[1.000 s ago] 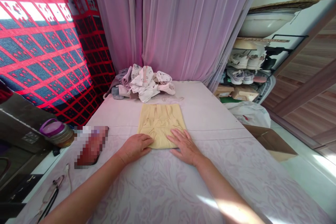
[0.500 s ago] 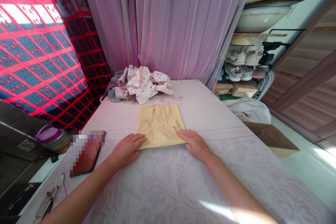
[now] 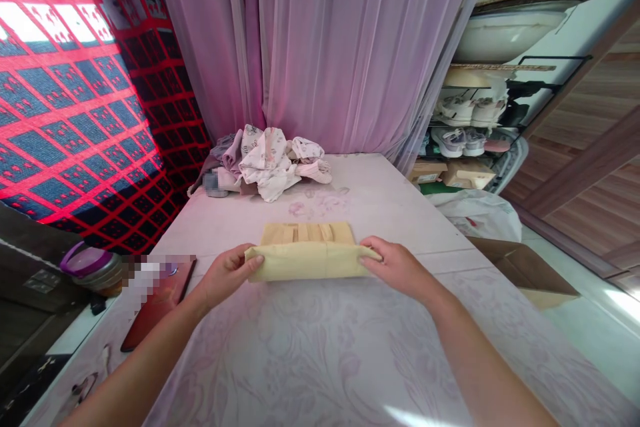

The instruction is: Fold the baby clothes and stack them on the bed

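Note:
A yellow folded garment (image 3: 310, 261) lies on the bed-like surface with a floral cover (image 3: 300, 347). Its near edge is raised and turned over toward the far part, where pleats or straps show. My left hand (image 3: 233, 270) pinches the left end of that fold, thumb in front and fingers behind. At the right end, my right hand (image 3: 393, 263) grips the fold in the same way. What exact kind of garment it is I cannot tell.
Beyond the garment sits a heap of crumpled clothes (image 3: 270, 163) before a purple curtain (image 3: 325, 47). A red tablet-like object (image 3: 160, 307) lies at left, near glasses (image 3: 85, 387). To the right are a shoe rack (image 3: 480, 123) and an open cardboard box (image 3: 525, 273).
My hands have gone from lying on the garment's near corners to gripping its near edge. That edge is now lifted and folded away from me, and the hands are farther apart.

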The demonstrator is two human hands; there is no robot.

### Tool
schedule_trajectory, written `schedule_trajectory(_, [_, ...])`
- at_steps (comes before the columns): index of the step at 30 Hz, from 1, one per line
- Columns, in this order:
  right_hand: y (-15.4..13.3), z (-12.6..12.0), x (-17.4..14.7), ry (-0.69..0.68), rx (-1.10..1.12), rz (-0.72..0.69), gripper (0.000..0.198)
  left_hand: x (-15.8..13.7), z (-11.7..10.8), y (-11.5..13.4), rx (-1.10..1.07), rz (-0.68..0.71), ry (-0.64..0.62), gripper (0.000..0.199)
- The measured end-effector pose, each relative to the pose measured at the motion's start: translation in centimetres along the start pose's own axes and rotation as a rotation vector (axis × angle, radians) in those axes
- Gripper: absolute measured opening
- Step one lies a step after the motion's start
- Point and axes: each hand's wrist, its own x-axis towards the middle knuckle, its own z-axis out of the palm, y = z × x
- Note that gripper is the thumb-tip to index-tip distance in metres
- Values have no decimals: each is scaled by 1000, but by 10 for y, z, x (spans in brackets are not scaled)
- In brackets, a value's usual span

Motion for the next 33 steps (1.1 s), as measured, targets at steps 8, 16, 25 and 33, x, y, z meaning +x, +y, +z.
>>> schedule_trajectory(8, [14, 44, 92, 278, -72, 328, 42, 94, 19, -18, 223, -249, 300, 35])
schedule_trajectory(16, [20, 68, 106, 239, -400, 324, 47, 109, 29, -31, 640, -317, 276, 33])
schedule_trajectory(25, [19, 67, 109, 202, -450, 354, 44, 110, 28, -28, 725, -376, 211, 45])
schedule_trajectory(33, [-26, 92, 100, 133, -408, -123, 51, 93, 71, -2, 945, 128, 131, 43])
